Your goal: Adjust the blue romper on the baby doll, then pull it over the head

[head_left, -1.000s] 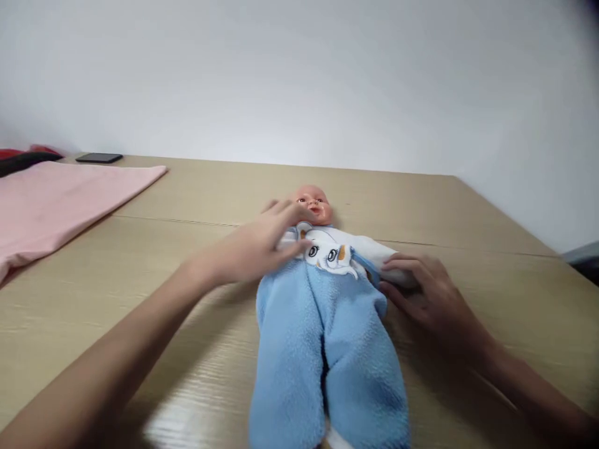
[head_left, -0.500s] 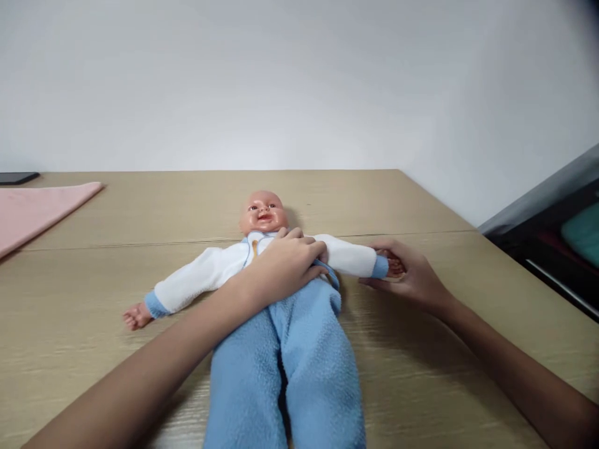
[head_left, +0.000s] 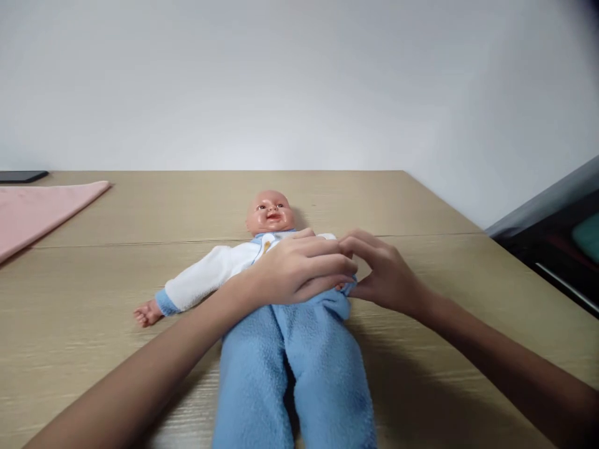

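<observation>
A baby doll (head_left: 299,349) in a white top and blue fleece trousers lies on its back, its head toward the wall. My left hand (head_left: 311,265) rests across the doll's chest, its fingers curled over the doll's arm on the right side. A scrap of white sleeve (head_left: 327,236) and a bit of the doll's hand (head_left: 340,286) show around my fingers; the rest of that arm is hidden. My right hand (head_left: 381,268) meets my left fingertips, thumb and fingers curved round the same arm. The doll's other arm (head_left: 199,284) lies stretched out to the left.
The wooden table (head_left: 444,299) has a seam across it and meets a pale wall (head_left: 262,81). A pink cloth (head_left: 42,212) lies at the left, with a dark flat object (head_left: 23,177) behind it. Beyond the right edge stands something black (head_left: 556,249).
My right hand has moved left, bringing the doll's outstretched arm in against its body. My left hand has shifted slightly right and now covers that arm.
</observation>
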The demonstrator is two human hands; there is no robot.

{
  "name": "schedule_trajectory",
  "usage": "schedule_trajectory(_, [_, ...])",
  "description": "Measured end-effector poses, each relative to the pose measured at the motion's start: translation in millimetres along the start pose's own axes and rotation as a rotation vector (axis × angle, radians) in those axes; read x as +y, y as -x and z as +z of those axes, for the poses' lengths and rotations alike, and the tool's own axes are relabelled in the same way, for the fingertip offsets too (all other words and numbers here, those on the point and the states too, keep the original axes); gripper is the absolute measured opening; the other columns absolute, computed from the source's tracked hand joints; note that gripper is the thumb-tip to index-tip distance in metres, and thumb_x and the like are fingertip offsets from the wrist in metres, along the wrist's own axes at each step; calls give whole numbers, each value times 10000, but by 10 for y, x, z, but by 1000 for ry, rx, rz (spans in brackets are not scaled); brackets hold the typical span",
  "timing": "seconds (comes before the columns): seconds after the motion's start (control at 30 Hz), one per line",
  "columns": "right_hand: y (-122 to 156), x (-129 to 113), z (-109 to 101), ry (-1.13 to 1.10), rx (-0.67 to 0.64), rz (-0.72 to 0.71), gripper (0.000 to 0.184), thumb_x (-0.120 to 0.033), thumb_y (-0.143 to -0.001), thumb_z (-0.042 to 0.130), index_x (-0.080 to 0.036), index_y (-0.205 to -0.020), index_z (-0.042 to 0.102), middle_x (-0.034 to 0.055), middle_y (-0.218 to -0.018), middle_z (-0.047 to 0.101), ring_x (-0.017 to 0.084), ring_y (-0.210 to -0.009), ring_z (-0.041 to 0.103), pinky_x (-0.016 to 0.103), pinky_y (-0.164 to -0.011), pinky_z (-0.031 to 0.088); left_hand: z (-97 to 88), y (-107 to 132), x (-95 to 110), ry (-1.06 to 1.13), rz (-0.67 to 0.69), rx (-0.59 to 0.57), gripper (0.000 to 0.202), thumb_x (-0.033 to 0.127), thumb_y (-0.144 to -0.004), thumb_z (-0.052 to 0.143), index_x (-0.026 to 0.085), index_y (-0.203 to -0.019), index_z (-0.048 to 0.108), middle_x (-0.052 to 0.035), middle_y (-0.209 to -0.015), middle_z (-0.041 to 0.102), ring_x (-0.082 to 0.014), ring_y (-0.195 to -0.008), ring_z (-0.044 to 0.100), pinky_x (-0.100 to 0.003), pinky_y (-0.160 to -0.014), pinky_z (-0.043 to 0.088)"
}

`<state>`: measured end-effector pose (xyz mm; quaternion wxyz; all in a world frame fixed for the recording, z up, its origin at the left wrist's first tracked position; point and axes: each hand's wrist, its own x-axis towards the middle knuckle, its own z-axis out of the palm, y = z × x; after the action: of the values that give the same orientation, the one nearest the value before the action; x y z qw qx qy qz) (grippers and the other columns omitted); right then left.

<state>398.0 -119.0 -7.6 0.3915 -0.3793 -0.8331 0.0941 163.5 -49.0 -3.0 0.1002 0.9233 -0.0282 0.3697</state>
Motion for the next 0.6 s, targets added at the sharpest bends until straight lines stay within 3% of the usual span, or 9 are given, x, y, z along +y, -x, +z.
schedule_trajectory(0.07, [0, -47, 62, 12, -14, -6, 236, -224, -895, 879, -263, -967, 658, -6, -947, 676, 180, -817, 672, 292, -725, 555, -4, -29, -3, 188, -137, 62, 110, 273, -1108, 675, 189, -1087, 743, -45, -975, 813, -170, -843, 729, -330, -808, 502])
schedule_trajectory(0.17, [33, -67, 23, -33, -56, 64, 311, -193, -904, 853, -281, -1170, 717, 30, -1101, 743, 230, -1020, 732, 335, -902, 598, -8, -84, -34, 480, -451, 148, 144, 321, -1054, 761, 184, -1009, 756, -33, -951, 813, -172, -878, 745, -297, -819, 542])
schedule_trajectory(0.23, [72, -75, -32, -163, -107, 153, 332, -259, -946, 833, -295, -1262, 737, 52, -1240, 765, 264, -1195, 727, 386, -1063, 584, -3, -116, -64, 587, -585, 174, 188, 360, -1029, 778, 177, -987, 761, -38, -951, 808, -182, -899, 746, -291, -814, 555])
schedule_trajectory(0.33, [141, -117, -47, -520, -155, 378, 252, -401, -1004, 781, -313, -1240, 787, 48, -1340, 777, 295, -1345, 687, 446, -1195, 529, 15, -143, -98, 596, -675, 163, 197, 369, -1009, 778, 175, -983, 758, -48, -985, 811, -201, -948, 748, -313, -870, 566])
schedule_trajectory(0.47, [204, -186, 115, -901, -9, 719, 276, -513, -1038, 693, -261, -996, 798, 59, -1028, 798, 277, -1047, 749, 446, -1045, 609, 46, -145, -109, 556, -743, 50, 207, 394, -1040, 713, 188, -1041, 732, -53, -1000, 808, -221, -965, 743, -358, -901, 565])
schedule_trajectory(0.6, [240, -153, 333, -1067, 211, 882, 253, -501, -952, 778, -258, -1019, 756, 57, -1057, 768, 242, -987, 722, 382, -949, 633, 74, -122, -104, 432, -720, -12, 201, 384, -1069, 640, 198, -1127, 688, -61, -1071, 783, -230, -1015, 729, -382, -935, 556])
